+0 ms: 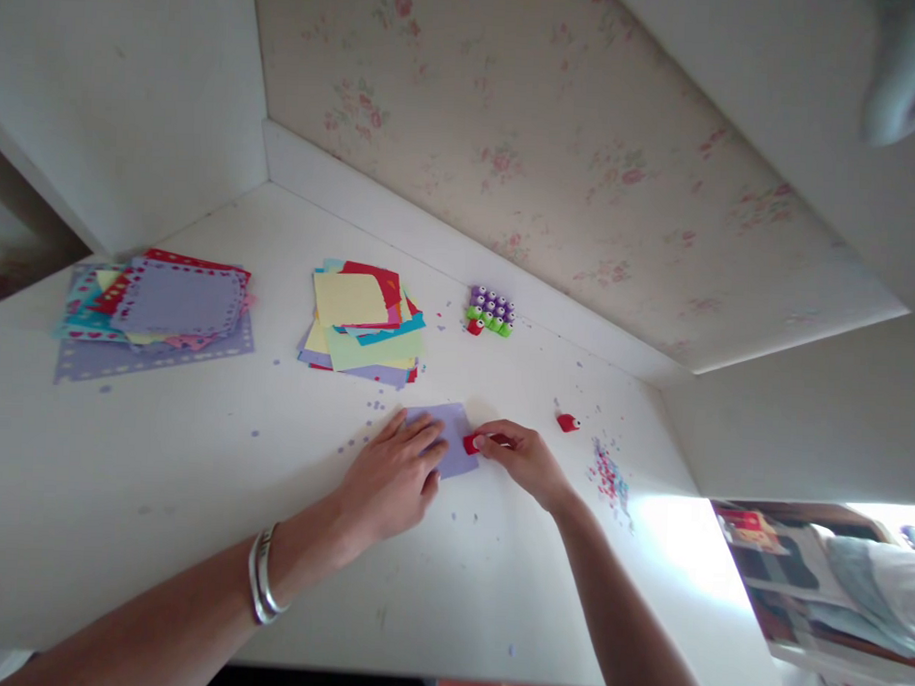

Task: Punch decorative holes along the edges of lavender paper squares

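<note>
A sheet of light purple paper (458, 453) lies on the white table. My left hand (400, 471) rests flat on its left part, fingers stretched out over it. At the sheet's right edge, my right hand (518, 453) grips a small red paper punch (470, 444) between thumb and fingers. The fingers hide part of the punch, so I cannot tell how far the paper reaches into it. Another red punch (568, 423) lies apart, beyond my right hand. Near the wall stands a group of purple and green punches (492, 309) with one more red one (475, 327).
On the left, a pile of cards with punched borders (181, 298) lies near the wall. A second pile of plain coloured paper (354, 299) sits closer to the middle. Tiny punched bits (609, 476) are heaped on the right, and others are scattered about the white table (197, 494).
</note>
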Available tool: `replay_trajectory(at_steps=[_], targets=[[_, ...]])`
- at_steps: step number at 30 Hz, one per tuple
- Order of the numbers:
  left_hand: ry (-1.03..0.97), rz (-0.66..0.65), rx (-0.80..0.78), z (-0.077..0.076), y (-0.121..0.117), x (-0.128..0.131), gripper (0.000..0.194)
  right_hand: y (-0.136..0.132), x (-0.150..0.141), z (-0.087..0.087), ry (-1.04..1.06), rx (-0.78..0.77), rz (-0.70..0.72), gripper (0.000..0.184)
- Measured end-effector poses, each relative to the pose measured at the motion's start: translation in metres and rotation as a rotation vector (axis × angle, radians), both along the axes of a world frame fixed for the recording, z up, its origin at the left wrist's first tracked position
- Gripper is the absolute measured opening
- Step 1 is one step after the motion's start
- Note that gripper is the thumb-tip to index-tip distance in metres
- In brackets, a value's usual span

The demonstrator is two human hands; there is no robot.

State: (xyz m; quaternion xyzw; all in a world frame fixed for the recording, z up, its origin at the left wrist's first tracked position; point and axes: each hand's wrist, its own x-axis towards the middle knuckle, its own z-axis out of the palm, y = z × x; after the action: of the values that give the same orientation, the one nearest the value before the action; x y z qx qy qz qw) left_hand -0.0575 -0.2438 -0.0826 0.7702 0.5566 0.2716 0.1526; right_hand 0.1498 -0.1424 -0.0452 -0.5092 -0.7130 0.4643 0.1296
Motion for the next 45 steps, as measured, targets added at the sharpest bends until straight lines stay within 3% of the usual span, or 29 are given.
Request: replay_trajectory(at_steps=[13, 22, 28, 45], targets=[[0.02, -0.017, -0.018, 0.0, 0.0, -0.001, 0.034, 0.013, -0.008, 0.008, 0.02, -0.262, -0.067, 0.024], [0.03, -0.022, -0.005, 0.0, 0.0, 0.001, 0.034, 0.016, -0.01, 0.003, -0.076, -0.199, -0.054, 0.024], [0.064, -0.04, 0.017, 0.005, 0.0, 0.001, 0.032, 0.012, -0.013, 0.01, -0.153, -0.103, -0.045, 0.017], [0.07, -0.046, 0.041, -0.002, 0.001, 0.001, 0.032, 0.012, 0.005, 0.006, 0.019, -0.217, -0.033, 0.039]])
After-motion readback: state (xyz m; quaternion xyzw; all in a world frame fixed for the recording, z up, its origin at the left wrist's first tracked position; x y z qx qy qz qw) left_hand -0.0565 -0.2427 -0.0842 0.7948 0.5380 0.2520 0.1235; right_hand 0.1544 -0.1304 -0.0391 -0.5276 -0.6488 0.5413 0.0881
